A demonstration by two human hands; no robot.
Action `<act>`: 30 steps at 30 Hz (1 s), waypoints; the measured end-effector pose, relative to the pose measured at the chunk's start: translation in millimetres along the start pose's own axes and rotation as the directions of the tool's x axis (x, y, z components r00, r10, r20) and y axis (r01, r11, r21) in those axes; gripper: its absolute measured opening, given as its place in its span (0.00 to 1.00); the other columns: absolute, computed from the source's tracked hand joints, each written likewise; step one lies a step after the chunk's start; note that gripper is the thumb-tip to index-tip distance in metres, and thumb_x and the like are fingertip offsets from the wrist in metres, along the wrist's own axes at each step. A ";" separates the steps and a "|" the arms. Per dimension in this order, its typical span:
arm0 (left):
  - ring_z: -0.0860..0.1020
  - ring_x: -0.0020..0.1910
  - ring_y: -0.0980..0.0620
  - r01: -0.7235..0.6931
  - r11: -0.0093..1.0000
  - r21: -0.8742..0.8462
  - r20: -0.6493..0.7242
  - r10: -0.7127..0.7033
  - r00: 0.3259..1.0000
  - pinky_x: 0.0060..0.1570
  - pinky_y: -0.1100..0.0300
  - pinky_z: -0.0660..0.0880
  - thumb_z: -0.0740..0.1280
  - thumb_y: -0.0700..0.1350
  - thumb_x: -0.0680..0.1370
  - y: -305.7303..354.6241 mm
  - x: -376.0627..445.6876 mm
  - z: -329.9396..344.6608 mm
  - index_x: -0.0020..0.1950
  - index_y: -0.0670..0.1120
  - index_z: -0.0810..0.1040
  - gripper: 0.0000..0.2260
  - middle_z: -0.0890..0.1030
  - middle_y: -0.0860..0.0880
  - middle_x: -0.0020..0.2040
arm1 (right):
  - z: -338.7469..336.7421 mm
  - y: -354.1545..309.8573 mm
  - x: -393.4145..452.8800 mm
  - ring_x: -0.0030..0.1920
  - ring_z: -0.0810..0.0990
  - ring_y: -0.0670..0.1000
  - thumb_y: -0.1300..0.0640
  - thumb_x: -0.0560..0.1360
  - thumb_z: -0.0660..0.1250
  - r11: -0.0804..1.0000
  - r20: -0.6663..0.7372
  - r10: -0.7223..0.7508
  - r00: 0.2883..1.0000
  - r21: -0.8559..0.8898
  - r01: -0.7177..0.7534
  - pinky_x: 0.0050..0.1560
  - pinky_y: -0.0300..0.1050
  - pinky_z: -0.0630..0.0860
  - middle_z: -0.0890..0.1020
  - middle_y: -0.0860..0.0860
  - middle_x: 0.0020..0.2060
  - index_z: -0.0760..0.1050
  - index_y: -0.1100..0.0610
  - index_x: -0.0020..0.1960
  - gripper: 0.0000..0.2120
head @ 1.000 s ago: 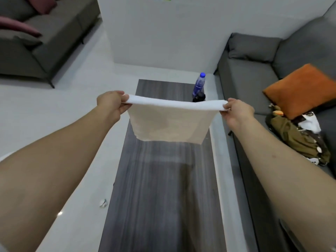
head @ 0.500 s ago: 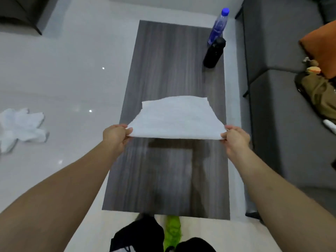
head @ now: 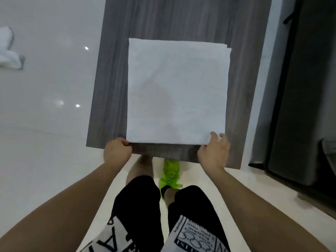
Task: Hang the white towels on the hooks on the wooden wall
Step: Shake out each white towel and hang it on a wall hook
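The towel [head: 177, 91] lies flat and folded on the worktop [head: 112, 70], its near edge by the worktop's front. The left hand [head: 117, 151] pinches the near left corner with curled fingers; the right hand [head: 213, 153] rests on the near right corner, fingers loose and spread. The towel looks soft, light and limp, so it should drape; best gripped at 1 top edge or corner for hooking. A second towel [head: 8, 50] lies on the floor.

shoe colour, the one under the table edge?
Bright green shoe, clearest in the head view, just below the table edge.
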State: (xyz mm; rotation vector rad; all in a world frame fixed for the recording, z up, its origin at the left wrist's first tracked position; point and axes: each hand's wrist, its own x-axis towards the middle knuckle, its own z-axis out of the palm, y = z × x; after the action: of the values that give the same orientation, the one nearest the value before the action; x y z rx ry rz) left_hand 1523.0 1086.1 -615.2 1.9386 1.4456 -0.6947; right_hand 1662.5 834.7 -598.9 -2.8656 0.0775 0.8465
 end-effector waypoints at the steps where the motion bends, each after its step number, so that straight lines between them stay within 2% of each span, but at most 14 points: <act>1: 0.78 0.49 0.43 -0.064 0.997 0.052 -0.038 0.066 0.997 0.54 0.52 0.77 0.70 0.43 0.75 -1.1 -3.1 3.6 0.53 0.48 0.83 0.08 0.79 0.45 0.52 | 9.2 -7.4 -5.8 0.73 0.60 0.62 0.56 0.75 0.67 0.985 0.020 -0.171 0.985 -0.037 0.171 0.71 0.55 0.64 0.62 0.61 0.74 0.66 0.57 0.73 0.27; 3: 0.77 0.49 0.44 -0.140 0.988 0.070 -0.099 0.147 0.984 0.52 0.52 0.77 0.69 0.43 0.76 0.6 -7.8 11.5 0.54 0.47 0.81 0.08 0.75 0.45 0.53 | 29.3 -22.0 -9.2 0.79 0.49 0.60 0.48 0.76 0.67 0.883 0.147 -0.437 0.888 -0.119 0.454 0.76 0.54 0.54 0.51 0.59 0.79 0.56 0.54 0.78 0.35; 4: 0.77 0.50 0.44 -0.159 0.985 0.058 -0.134 0.166 0.977 0.52 0.52 0.76 0.69 0.43 0.76 1.9 -9.3 15.9 0.53 0.46 0.80 0.07 0.74 0.44 0.54 | 39.5 -29.2 -9.0 0.79 0.44 0.59 0.42 0.75 0.68 0.820 0.208 -0.511 0.834 -0.174 0.545 0.77 0.56 0.49 0.47 0.58 0.80 0.51 0.53 0.80 0.41; 6: 0.75 0.53 0.44 -0.207 0.978 0.039 -0.205 0.211 0.956 0.50 0.56 0.73 0.69 0.41 0.76 3.7 -13.2 24.3 0.54 0.46 0.79 0.08 0.74 0.44 0.56 | 59.5 -37.5 -7.9 0.79 0.38 0.63 0.31 0.68 0.69 0.717 0.285 -0.567 0.773 -0.291 0.634 0.77 0.63 0.45 0.41 0.59 0.79 0.42 0.54 0.81 0.55; 8: 0.73 0.56 0.44 -0.284 0.958 0.049 -0.247 0.287 0.926 0.50 0.58 0.69 0.67 0.40 0.76 3.3 -18.8 32.9 0.58 0.45 0.78 0.10 0.74 0.44 0.58 | 76.3 -36.3 -10.9 0.77 0.37 0.67 0.29 0.64 0.70 0.656 0.301 -0.567 0.767 -0.398 0.641 0.74 0.70 0.43 0.39 0.63 0.78 0.39 0.57 0.80 0.62; 9: 0.73 0.58 0.44 -0.321 0.945 0.064 -0.248 0.327 0.912 0.50 0.57 0.68 0.66 0.40 0.76 2.0 -23.1 37.6 0.59 0.45 0.78 0.12 0.74 0.44 0.59 | 82.7 -33.3 -15.2 0.77 0.39 0.69 0.34 0.66 0.71 0.635 0.286 -0.568 0.771 -0.442 0.633 0.73 0.72 0.45 0.40 0.65 0.78 0.40 0.58 0.80 0.59; 12: 0.71 0.60 0.43 -0.399 0.910 0.112 -0.215 0.414 0.885 0.54 0.54 0.70 0.66 0.39 0.76 -7.5 -40.6 53.5 0.63 0.43 0.76 0.15 0.74 0.43 0.61 | 96.9 -19.3 -27.3 0.77 0.53 0.67 0.57 0.75 0.66 0.644 0.186 -0.617 0.765 -0.438 0.627 0.73 0.69 0.54 0.53 0.64 0.78 0.51 0.58 0.80 0.38; 14: 0.71 0.61 0.43 -0.412 0.900 0.140 -0.171 0.432 0.886 0.56 0.53 0.69 0.66 0.39 0.76 -14.9 -55.2 63.1 0.64 0.44 0.75 0.16 0.74 0.44 0.61 | 102.5 -6.2 -32.8 0.75 0.62 0.63 0.62 0.75 0.64 0.702 0.129 -0.622 0.772 -0.344 0.624 0.72 0.64 0.59 0.63 0.60 0.76 0.61 0.56 0.77 0.32; 18: 0.71 0.60 0.43 -0.477 0.849 0.229 -0.050 0.499 0.865 0.55 0.52 0.71 0.65 0.39 0.76 -23.8 -81.0 77.8 0.65 0.44 0.75 0.17 0.74 0.43 0.62 | 104.6 16.4 -48.4 0.60 0.76 0.60 0.66 0.67 0.66 0.707 -0.023 -0.675 0.737 -0.304 0.638 0.61 0.54 0.64 0.78 0.57 0.62 0.77 0.57 0.62 0.24; 21: 0.72 0.60 0.41 -0.513 0.825 0.238 0.032 0.521 0.853 0.55 0.50 0.72 0.65 0.39 0.76 -24.6 -96.3 79.7 0.66 0.43 0.74 0.18 0.74 0.42 0.61 | 93.9 14.0 -60.0 0.49 0.78 0.59 0.69 0.63 0.64 0.774 -0.092 -0.627 0.773 -0.179 0.607 0.56 0.52 0.62 0.81 0.55 0.49 0.80 0.57 0.53 0.20; 24: 0.73 0.59 0.41 -0.526 0.823 0.217 0.057 0.527 0.848 0.56 0.50 0.73 0.65 0.41 0.77 -24.8 -118.5 71.8 0.67 0.44 0.74 0.18 0.75 0.42 0.61 | 75.3 6.9 -69.4 0.50 0.78 0.59 0.68 0.68 0.62 0.882 0.011 -0.470 0.883 -0.025 0.470 0.57 0.51 0.66 0.81 0.53 0.47 0.77 0.55 0.60 0.23; 26: 0.75 0.58 0.42 -0.540 0.822 0.179 0.039 0.543 0.839 0.55 0.51 0.73 0.65 0.42 0.77 -25.6 -136.4 59.5 0.67 0.45 0.73 0.18 0.75 0.43 0.61 | 58.1 5.3 -79.6 0.51 0.79 0.59 0.66 0.71 0.61 0.924 0.053 -0.373 0.926 0.109 0.366 0.48 0.47 0.68 0.82 0.55 0.49 0.74 0.55 0.63 0.21; 28: 0.77 0.55 0.44 -0.543 0.830 0.129 0.008 0.546 0.838 0.54 0.53 0.74 0.65 0.43 0.77 -28.8 -154.8 41.2 0.67 0.46 0.73 0.18 0.76 0.44 0.60 | 39.0 4.0 -95.5 0.51 0.79 0.60 0.64 0.73 0.60 0.932 0.078 -0.337 0.938 0.169 0.321 0.43 0.45 0.66 0.82 0.56 0.49 0.73 0.56 0.63 0.19; 30: 0.77 0.53 0.47 -0.530 0.844 0.085 -0.027 0.533 0.846 0.54 0.54 0.74 0.66 0.45 0.77 -35.1 -172.3 18.1 0.66 0.48 0.74 0.17 0.76 0.46 0.59 | 18.1 -2.7 -118.6 0.48 0.79 0.60 0.62 0.74 0.59 0.922 0.089 -0.370 0.925 0.154 0.355 0.42 0.45 0.66 0.82 0.56 0.47 0.72 0.57 0.61 0.16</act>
State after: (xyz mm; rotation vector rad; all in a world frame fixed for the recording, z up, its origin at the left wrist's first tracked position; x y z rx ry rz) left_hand 1442.8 970.0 -508.8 2.2864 0.8374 -0.4430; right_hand 1553.6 841.0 -549.0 -2.5776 -0.3847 0.8867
